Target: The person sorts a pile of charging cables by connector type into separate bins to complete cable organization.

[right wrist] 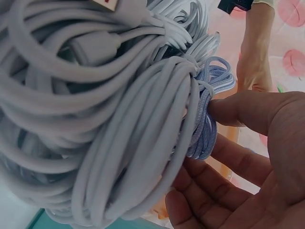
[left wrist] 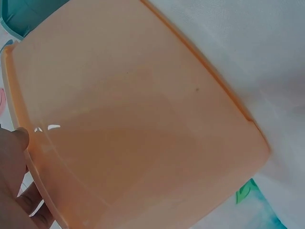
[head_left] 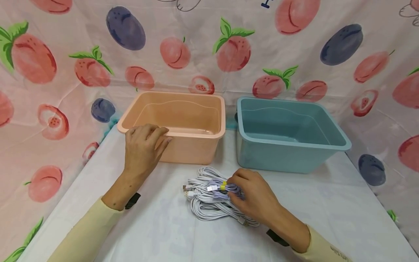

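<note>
- Orange bin (head_left: 193,150) is gripped at its rim by left hand (head_left: 143,147).
- Purple cable (head_left: 232,188) is pinched by right hand (head_left: 255,194) over white cables (head_left: 209,199).
- Blue bin (head_left: 275,154) lies two o'clock from these.

No text can be read clearly: a dark blue mark (head_left: 265,5) on the far pink fruit-print cloth (head_left: 209,16) is cut off; brownish marking (head_left: 338,252) on the right pale-yellow fabric sleeve (head_left: 315,247) is illegible.

Lavender cable coil (head_left: 232,187), over white cables (head_left: 207,197), upright peach bin (head_left: 193,150)

Looped white cables (right wrist: 128,138), purple cable bundle (right wrist: 204,126) beside them, right hand (right wrist: 276,179) pinching it
</note>
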Available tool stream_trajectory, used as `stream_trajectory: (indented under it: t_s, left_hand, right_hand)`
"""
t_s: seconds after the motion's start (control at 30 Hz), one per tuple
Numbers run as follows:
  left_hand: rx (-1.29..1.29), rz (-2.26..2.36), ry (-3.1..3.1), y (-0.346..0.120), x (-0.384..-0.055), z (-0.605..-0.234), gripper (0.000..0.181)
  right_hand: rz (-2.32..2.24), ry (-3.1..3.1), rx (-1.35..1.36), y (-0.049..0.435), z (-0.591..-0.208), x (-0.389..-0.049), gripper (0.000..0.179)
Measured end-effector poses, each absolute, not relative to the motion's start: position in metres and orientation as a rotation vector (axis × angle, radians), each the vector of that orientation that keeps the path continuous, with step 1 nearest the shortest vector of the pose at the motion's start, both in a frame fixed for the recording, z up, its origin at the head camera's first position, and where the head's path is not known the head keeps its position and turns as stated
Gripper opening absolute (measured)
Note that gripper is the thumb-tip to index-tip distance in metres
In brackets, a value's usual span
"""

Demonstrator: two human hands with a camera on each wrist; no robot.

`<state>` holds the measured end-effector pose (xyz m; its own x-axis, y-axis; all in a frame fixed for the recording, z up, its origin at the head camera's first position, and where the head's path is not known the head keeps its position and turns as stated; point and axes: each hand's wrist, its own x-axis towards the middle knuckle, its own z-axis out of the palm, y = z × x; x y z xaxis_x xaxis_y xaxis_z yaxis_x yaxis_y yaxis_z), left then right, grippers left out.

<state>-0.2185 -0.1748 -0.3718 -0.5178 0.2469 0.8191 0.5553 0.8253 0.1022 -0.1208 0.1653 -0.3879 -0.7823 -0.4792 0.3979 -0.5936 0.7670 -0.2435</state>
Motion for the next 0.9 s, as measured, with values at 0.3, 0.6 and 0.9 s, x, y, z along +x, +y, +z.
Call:
stream_trajectory:
  t_s: [0.3,0.6,0.9]
  left_hand:
    - [-0.573,-0.447,-2.113,-0.174,-0.22,-0.372,0.027]
    - [-0.567,-0.455,-2.115,-0.175,-0.221,-0.371,0.027]
    - [-0.571,-0.459,-2.124,-0.174,-0.221,-0.374,0.028]
  right_hand:
    - [0.546,-2.644,0.855,0.165,-0.384,-0.123,0.024]
    - [0.601,-2.626,0.858,0.164,-0.379,-0.125,0.022]
    - [0.633,-2.592,0.834,0.164,-0.375,-0.122,0.021]
